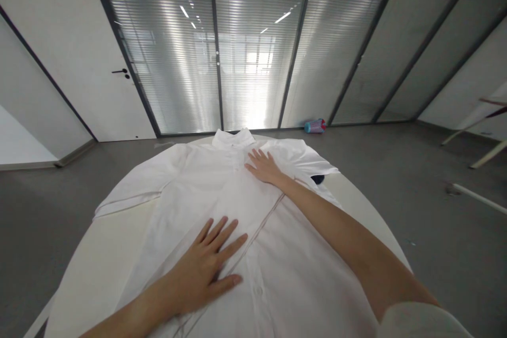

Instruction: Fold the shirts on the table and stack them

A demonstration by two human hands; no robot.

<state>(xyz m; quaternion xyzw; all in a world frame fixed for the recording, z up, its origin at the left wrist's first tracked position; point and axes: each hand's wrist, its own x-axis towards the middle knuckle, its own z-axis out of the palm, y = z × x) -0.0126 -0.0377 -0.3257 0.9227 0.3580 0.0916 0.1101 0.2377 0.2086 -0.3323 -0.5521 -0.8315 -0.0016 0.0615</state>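
Observation:
A white short-sleeved shirt [190,185] lies spread over a round table, its collar [233,138] at the far edge and its button front running toward me. My left hand [208,264] rests flat on the lower middle of the shirt, fingers spread, close to the button placket [257,288]. Farther up, my right hand [263,165] lies palm down on the chest below the collar, its fingers apart. Neither hand grips the cloth. A reddish-brown line [263,222] crosses the shirt diagonally between the two hands. Near the right sleeve [304,156] a small dark thing [317,179] shows partly.
The white round table [119,243] shows around the shirt. On the floor by the glass partition [253,37] lies a blue and red cylindrical thing [316,126]. A white door [99,53] stands at left. Furniture legs [463,132] and a white bar [479,198] are at right.

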